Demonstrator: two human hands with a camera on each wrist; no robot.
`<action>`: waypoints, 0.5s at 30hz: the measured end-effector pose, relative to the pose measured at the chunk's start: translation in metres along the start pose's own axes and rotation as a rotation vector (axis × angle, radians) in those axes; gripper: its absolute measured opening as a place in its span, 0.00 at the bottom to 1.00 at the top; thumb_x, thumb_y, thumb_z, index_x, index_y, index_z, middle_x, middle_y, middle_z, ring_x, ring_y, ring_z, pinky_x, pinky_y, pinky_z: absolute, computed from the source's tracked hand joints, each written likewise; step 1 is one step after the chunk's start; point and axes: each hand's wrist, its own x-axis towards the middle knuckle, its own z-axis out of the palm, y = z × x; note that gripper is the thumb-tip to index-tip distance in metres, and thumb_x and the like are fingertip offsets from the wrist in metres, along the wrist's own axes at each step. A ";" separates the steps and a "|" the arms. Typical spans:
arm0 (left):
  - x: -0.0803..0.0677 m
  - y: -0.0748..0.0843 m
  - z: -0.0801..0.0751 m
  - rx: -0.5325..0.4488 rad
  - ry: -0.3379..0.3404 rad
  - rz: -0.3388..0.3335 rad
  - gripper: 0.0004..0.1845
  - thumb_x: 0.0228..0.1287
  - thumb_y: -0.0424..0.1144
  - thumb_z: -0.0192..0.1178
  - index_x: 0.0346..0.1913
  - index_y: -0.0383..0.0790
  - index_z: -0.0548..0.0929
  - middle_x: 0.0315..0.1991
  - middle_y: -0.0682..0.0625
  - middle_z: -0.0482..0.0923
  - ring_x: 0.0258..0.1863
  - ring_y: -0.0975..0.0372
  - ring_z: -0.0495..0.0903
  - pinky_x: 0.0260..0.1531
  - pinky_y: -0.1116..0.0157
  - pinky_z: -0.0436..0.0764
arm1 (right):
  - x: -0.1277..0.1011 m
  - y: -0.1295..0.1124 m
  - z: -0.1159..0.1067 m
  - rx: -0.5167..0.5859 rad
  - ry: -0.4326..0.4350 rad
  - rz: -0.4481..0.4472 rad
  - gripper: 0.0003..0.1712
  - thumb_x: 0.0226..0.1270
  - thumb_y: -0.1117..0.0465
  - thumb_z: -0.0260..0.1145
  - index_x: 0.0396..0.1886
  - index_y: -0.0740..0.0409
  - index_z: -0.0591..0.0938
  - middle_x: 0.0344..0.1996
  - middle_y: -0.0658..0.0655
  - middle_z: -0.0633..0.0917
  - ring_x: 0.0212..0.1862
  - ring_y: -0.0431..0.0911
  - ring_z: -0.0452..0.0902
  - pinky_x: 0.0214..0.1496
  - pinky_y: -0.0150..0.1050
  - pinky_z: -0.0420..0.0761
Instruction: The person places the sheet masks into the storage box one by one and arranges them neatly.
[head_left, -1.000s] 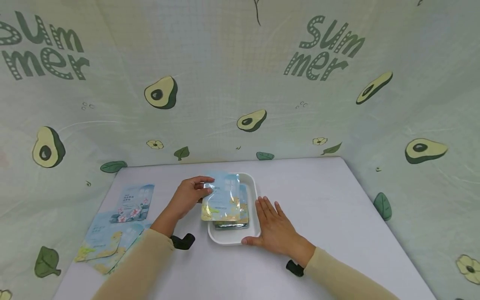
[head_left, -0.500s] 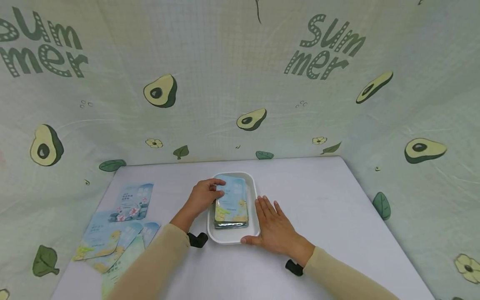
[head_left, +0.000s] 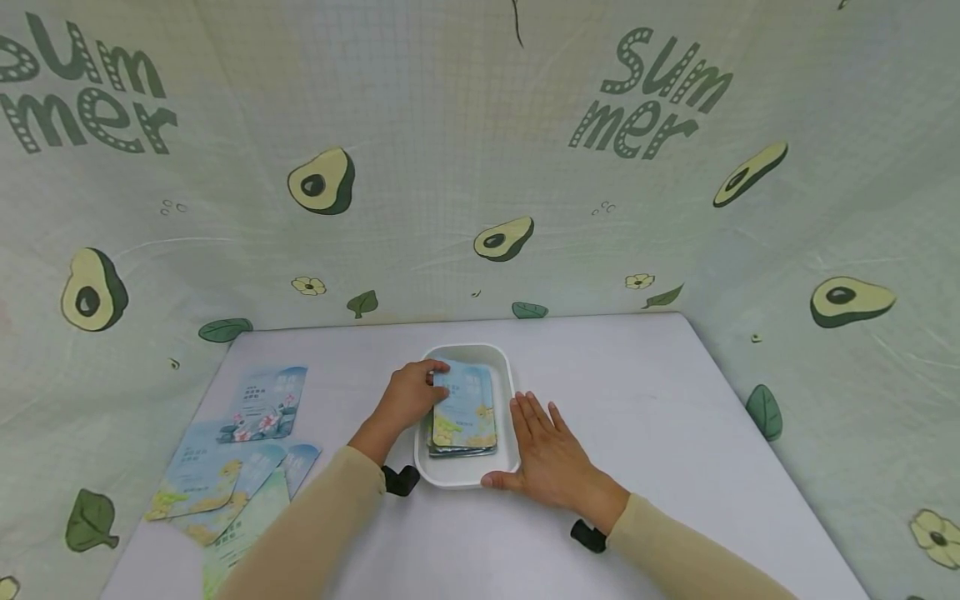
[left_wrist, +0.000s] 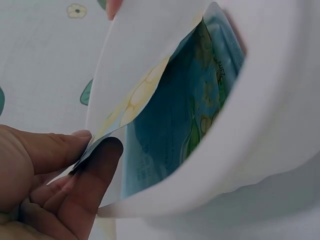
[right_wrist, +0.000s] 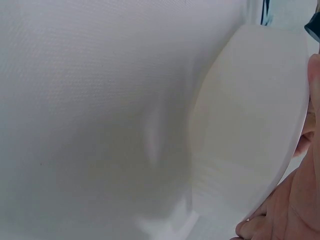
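Note:
A white tray holds a stack of flat face mask sachets, whose silvery lower edges show at the front. On top is a light-blue sachet with yellow duck-like drawings; my left hand pinches its left edge between thumb and fingers. In the left wrist view, that sachet is bent and raised above another blue sachet inside the tray. My right hand, fingers straight, rests against the tray's right side; in the right wrist view it touches the tray wall.
Several more sachets lie at the table's left: a blue one with pink flowers, a duck-patterned one overlapping others, and a green one partly under the left sleeve. Behind the white table hangs an avocado-print cloth.
My left hand has carried the sachet rightward and down onto the stack, then shifted it slightly. My right hand has stayed against the tray.

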 end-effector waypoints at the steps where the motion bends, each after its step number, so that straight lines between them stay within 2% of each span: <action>1: 0.000 0.000 0.000 0.002 0.002 -0.001 0.23 0.70 0.37 0.70 0.66 0.45 0.84 0.54 0.42 0.83 0.51 0.53 0.81 0.53 0.50 0.86 | 0.000 0.000 0.000 0.000 0.000 0.001 0.74 0.62 0.14 0.53 0.83 0.72 0.54 0.82 0.71 0.58 0.85 0.63 0.49 0.83 0.64 0.54; 9: -0.001 0.002 -0.001 0.007 0.016 -0.024 0.24 0.70 0.38 0.70 0.68 0.44 0.82 0.56 0.41 0.84 0.51 0.53 0.83 0.54 0.50 0.87 | 0.000 -0.001 -0.001 0.012 -0.010 0.008 0.75 0.61 0.13 0.53 0.83 0.71 0.54 0.82 0.71 0.58 0.85 0.62 0.49 0.83 0.64 0.53; 15: -0.004 0.003 -0.006 0.024 0.062 -0.034 0.23 0.72 0.38 0.68 0.68 0.42 0.82 0.60 0.39 0.85 0.59 0.48 0.86 0.57 0.47 0.85 | 0.000 0.000 -0.002 0.012 -0.012 0.011 0.75 0.61 0.13 0.54 0.83 0.71 0.54 0.82 0.70 0.58 0.85 0.62 0.49 0.83 0.64 0.53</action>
